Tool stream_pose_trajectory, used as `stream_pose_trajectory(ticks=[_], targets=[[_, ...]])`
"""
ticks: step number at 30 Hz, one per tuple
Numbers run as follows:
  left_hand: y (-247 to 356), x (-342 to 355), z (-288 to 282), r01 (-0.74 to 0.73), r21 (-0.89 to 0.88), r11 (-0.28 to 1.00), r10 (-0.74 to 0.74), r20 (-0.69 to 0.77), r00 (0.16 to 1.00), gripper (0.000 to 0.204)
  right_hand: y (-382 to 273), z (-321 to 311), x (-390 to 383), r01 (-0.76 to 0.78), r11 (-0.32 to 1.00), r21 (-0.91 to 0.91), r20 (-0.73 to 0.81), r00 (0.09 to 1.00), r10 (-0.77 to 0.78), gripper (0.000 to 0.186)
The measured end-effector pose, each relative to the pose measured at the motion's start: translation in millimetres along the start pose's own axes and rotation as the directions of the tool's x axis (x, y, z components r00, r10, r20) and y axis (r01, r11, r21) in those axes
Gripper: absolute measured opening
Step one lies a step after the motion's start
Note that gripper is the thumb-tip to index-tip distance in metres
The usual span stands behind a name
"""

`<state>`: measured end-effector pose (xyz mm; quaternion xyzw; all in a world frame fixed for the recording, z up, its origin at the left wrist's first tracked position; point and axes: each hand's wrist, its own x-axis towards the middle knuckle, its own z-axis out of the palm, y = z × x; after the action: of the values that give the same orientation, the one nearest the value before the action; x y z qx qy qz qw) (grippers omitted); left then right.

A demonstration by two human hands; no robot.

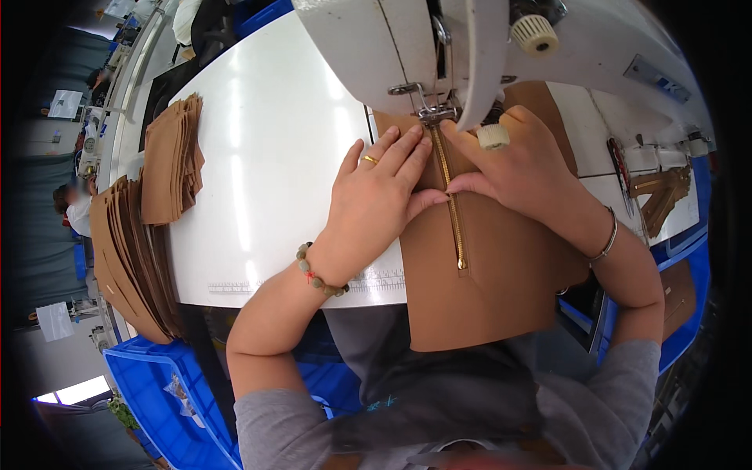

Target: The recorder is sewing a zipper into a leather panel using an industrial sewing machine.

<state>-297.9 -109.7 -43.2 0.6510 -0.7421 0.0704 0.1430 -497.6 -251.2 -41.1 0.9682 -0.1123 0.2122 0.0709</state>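
A brown panel [486, 298] with a brass zipper [459, 239] set along its middle lies under the presser foot [435, 114] of a white sewing machine [360, 47]. My left hand [376, 188] rests open on the panel just left of the zipper, fingertips close to the foot and thumb reaching toward the zipper. On the other side, my right hand [521, 160] presses on the panel with fingers apart and somewhat bent, its index fingertip near the foot and its thumb at the zipper; a cream knob partly covers it.
Stacks of brown pieces [133, 258] lie at the left of the white table [258, 117]. Scissors [619, 164] and brown strips [658, 200] lie at the right. Blue bins [141, 384] stand beside the table. A seated co-worker [78, 211] is at the far left.
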Motion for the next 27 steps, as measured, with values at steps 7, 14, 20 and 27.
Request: stream_pose_trajectory(ticks=[7,14,20,27], targets=[[-1,-10,-1,0.012,-0.084,0.996,-0.011,0.009,1.0,0.049,-68,-72,-57,-0.016,0.887,0.462,0.237,0.966,-0.106,0.089],[6,-48,-27,0.155,-0.142,0.978,-0.165,-0.061,0.984,0.045,-111,-46,-92,0.033,0.971,0.236,0.164,0.984,-0.073,0.059],[20,-82,-43,0.05,-0.28,0.959,-0.085,-0.116,0.99,0.02,-78,-63,-100,-0.348,0.326,0.879,0.365,0.931,0.011,0.047],[44,-81,-23,-0.203,-0.291,0.935,0.126,-0.262,0.957,0.028,-77,-65,-91,-0.394,0.16,0.905,0.391,0.919,0.049,0.049]])
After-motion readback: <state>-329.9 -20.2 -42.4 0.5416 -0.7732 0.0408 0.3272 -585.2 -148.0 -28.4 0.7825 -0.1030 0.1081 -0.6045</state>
